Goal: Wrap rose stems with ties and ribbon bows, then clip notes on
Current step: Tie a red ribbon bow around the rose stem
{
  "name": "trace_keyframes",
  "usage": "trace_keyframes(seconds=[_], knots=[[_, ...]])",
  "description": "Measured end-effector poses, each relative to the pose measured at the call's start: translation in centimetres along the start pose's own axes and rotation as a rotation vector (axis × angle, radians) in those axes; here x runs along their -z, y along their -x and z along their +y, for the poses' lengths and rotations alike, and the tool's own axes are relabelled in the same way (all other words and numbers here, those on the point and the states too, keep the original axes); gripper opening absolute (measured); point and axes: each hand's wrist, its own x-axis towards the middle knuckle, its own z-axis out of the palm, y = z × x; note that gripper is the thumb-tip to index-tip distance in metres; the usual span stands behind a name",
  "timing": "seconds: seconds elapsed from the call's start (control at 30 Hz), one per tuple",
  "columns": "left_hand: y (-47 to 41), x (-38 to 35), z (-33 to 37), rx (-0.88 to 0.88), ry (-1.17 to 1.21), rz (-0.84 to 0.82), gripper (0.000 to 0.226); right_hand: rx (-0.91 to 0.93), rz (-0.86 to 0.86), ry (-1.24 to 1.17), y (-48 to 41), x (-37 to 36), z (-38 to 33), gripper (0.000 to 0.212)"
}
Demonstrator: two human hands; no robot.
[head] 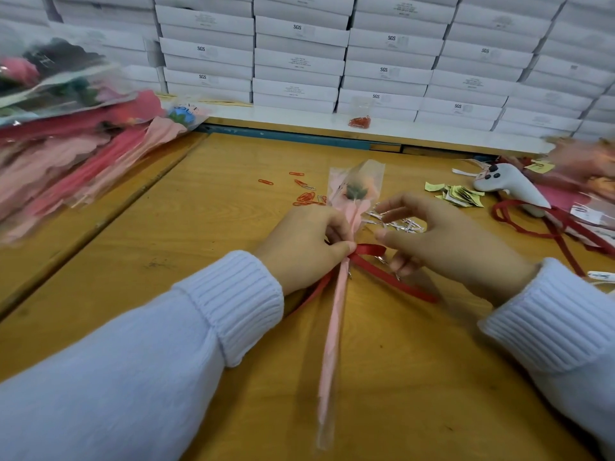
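- Rose [338, 294]: single one in a clear sleeve with pink paper inside, lying on the wooden table [206, 234] at centre frame. The bloom points to the top of the frame and the long thin stem end runs down toward you.
- Bloom looks pale orange-pink with green leaves under it; it is blurry behind the plastic.
- Ribbon [369, 250]: red and narrow, tied round the stem just below the wrap's wide part. One small loop sticks out right of the knot. One tail runs lower right across the table, another goes lower left under your wrist.
- Your left hand [306, 244]: grips the rose at the stem, fingers curled round the wrap, thumb tip pressed at the knot.
- Your right hand [442, 241]: just right of the knot, index finger and thumb spread apart, lower fingers curled next to the loop. Can't tell if they pinch it.
- White ribbed cuffs on both arms.
- Red paper clips [304, 197] are scattered left of the bloom.
- Silver twist ties [399, 224] sit under your right fingers.
- Yellow notes [461, 194] are piled at right, next to a white handheld controller [512, 188].
- More loose red ribbon [532, 224] lies at the right edge.
- A pile of wrapped roses [66, 154] sits upper left, blurred.
- Stacked white boxes [299, 54] fill the top of the frame.
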Motion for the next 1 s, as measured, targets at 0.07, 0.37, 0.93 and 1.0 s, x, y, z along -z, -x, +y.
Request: trace_keyframes(seconds=[0.07,0.37,0.93,1.0], knots=[[0.1,-0.1,0.3,-0.033,0.027,-0.036,0.014,0.052,-0.037,0.083,-0.1,-0.2,0.1,0.020],[0.0,0.7,-0.3,0.065,0.041,-0.067,0.036,0.038,-0.165,0.045,0.2,-0.4,-0.1,0.006],[0.0,1.3,-0.1,-0.018,-0.167,-0.184,0.012,0.047,-0.095,0.124,0.2,-0.2,0.2,0.007],[-0.1,1.3,0.0,0.040,-0.150,-0.181,0.017,0.018,-0.093,0.208,0.1,-0.3,0.2,0.008]])
